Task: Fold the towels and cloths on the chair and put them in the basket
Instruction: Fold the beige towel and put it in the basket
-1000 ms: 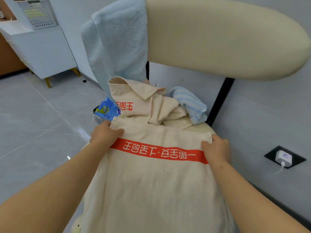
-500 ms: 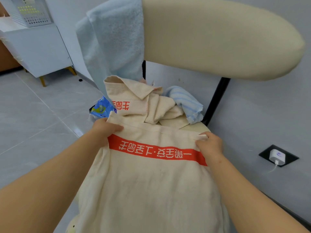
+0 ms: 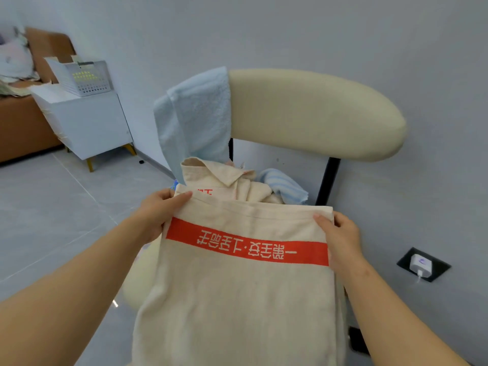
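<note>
Over the chair [image 3: 317, 114], cream towel [image 3: 237, 299] between the hands, left hand [image 3: 158, 210] and right hand [image 3: 340, 239] pinching top corners

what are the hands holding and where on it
The cream cloth with the red stripe: the left hand grips its top left corner, the right hand its top right corner.
</note>
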`<action>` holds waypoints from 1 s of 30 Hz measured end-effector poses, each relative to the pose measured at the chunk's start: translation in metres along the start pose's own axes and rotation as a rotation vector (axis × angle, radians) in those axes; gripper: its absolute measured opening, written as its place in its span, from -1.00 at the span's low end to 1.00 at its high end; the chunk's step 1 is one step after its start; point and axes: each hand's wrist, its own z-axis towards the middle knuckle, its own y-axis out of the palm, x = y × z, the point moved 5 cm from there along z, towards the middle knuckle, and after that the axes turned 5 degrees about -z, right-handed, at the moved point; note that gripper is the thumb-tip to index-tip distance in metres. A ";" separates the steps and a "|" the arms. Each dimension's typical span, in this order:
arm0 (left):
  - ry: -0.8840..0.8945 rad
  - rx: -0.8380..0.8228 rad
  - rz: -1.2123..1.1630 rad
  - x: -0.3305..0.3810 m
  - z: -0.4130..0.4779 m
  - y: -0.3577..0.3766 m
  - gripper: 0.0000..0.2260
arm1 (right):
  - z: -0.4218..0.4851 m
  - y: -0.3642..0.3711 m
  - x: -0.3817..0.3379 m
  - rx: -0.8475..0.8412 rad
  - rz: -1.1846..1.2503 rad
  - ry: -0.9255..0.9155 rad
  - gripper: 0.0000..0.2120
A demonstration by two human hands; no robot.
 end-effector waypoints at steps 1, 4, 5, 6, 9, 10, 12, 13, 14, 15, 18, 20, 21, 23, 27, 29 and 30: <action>0.044 0.016 0.029 0.008 -0.007 -0.003 -0.85 | -0.005 -0.005 -0.010 0.010 0.003 -0.028 -0.88; 0.161 0.067 0.117 0.031 -0.028 -0.016 -0.85 | -0.021 -0.019 -0.041 0.045 0.045 -0.099 -0.86; 0.194 0.074 0.140 0.038 -0.036 -0.020 -0.84 | -0.027 -0.024 -0.051 0.050 0.073 -0.121 -0.86; 0.231 0.082 0.155 0.046 -0.045 -0.025 -0.82 | -0.033 -0.028 -0.061 0.049 0.107 -0.139 -0.87; 0.334 0.126 0.120 0.071 -0.072 -0.039 -0.78 | -0.051 -0.041 -0.091 0.030 0.253 -0.169 -0.89; 0.360 0.136 0.096 0.077 -0.080 -0.043 -0.80 | -0.057 -0.045 -0.099 0.022 0.303 -0.179 -0.90; 0.402 0.140 0.059 0.090 -0.095 -0.051 -0.90 | -0.066 -0.052 -0.116 0.008 0.371 -0.204 -0.93; 0.425 0.137 0.046 0.095 -0.103 -0.053 -0.92 | -0.072 -0.055 -0.124 0.007 0.390 -0.225 -0.93; 0.446 0.136 0.036 0.100 -0.109 -0.056 -0.91 | -0.077 -0.059 -0.132 0.015 0.403 -0.249 -0.92; 0.468 0.137 0.022 0.105 -0.116 -0.057 -0.89 | -0.081 -0.063 -0.138 0.025 0.413 -0.275 -0.91; 0.533 0.147 -0.046 0.118 -0.134 -0.059 -0.88 | -0.096 -0.075 -0.158 0.045 0.425 -0.356 -0.87; 0.537 0.122 -0.059 0.121 -0.141 -0.060 -0.90 | -0.102 -0.082 -0.166 0.024 0.407 -0.386 -0.87; 0.532 0.099 -0.064 0.121 -0.143 -0.060 -0.92 | -0.104 -0.085 -0.169 0.020 0.385 -0.394 -0.88; 0.535 0.072 -0.122 0.120 -0.147 -0.060 -0.90 | -0.108 -0.090 -0.173 0.028 0.373 -0.409 -0.88; 0.551 0.068 -0.226 0.122 -0.151 -0.062 -0.85 | -0.114 -0.093 -0.177 0.004 0.386 -0.406 -0.88; 0.549 0.072 -0.239 0.123 -0.152 -0.065 -0.84 | -0.115 -0.093 -0.178 -0.016 0.386 -0.390 -0.89; 0.551 0.077 -0.244 0.124 -0.152 -0.067 -0.83 | -0.116 -0.092 -0.179 -0.030 0.398 -0.380 -0.89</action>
